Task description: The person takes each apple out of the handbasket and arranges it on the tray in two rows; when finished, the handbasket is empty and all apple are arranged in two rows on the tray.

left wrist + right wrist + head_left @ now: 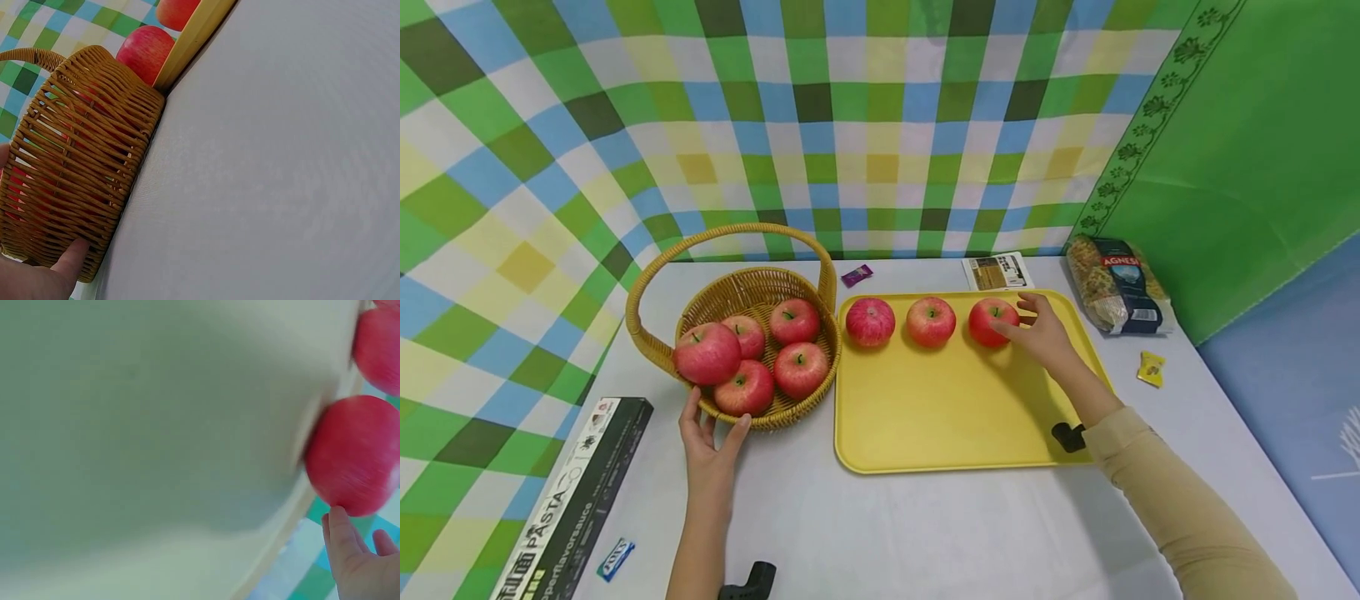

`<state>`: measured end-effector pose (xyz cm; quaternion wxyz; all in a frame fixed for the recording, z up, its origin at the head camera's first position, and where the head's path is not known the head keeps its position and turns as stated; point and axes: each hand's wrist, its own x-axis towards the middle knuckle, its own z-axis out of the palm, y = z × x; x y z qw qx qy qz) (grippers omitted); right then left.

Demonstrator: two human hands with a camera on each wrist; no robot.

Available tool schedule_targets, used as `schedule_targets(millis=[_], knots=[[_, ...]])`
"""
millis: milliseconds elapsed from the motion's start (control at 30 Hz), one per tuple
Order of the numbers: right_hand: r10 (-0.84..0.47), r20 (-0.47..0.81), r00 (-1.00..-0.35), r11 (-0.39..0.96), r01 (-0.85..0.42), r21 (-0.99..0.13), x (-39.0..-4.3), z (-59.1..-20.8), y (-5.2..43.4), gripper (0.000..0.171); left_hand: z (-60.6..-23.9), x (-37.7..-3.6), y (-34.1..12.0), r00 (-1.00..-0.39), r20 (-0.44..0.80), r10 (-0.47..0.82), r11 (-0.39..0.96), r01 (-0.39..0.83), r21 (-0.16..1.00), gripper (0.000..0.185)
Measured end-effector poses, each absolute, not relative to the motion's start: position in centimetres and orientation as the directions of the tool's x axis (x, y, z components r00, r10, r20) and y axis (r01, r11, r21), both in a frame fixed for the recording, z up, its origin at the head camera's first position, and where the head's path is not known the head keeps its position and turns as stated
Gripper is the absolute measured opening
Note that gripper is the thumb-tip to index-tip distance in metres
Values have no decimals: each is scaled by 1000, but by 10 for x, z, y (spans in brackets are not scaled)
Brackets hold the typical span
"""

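Observation:
Several red apples [801, 370] lie in a woven basket [755, 276] with a tall handle. My left hand [709, 443] is at the basket's near side, thumb and fingers spread; in the left wrist view the thumb [74, 255] presses on the wicker wall. Three apples stand in a row along the far edge of a yellow tray [917, 417]. At the rightmost apple [988, 321] is my right hand [1042, 335], its fingers spread and loosely bent by the apple's right side. The right wrist view shows a fingertip right at this apple [355, 456].
A long black pasta box [591, 492] and a small blue-white packet [616, 559] lie at the left. Behind the tray are a purple sweet [857, 275] and a printed card [997, 272]. A pasta bag [1118, 285] and a yellow sweet [1151, 368] lie to the right.

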<state>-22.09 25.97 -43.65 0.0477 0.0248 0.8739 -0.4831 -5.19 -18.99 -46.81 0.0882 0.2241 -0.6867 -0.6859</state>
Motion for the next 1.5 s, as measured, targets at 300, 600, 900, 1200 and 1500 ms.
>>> schedule_targets(millis=[300,600,900,1200,1500], knots=[[-15,-9,-1000,494,0,-870,-214,-408,247,85,-468,-51,-190,-885,-175,-431,-46,-172,984,87],[-146,55,-988,457,-117,-882,-207,-393,202,80,-469,-52,-190,-886,-176,-429,-37,-177,983,87],[-312,65,-948,337,-174,-925,-200,-387,142,78,-471,-52,-192,-890,-178,-419,-20,-187,982,88],[-430,79,-899,314,-231,-921,-194,-391,76,80,-471,-52,-191,-891,-162,-425,-35,-162,986,86],[-542,94,-835,262,-275,-925,-190,-397,23,77,-471,-52,-192,-889,-159,-429,-32,-161,986,85]])
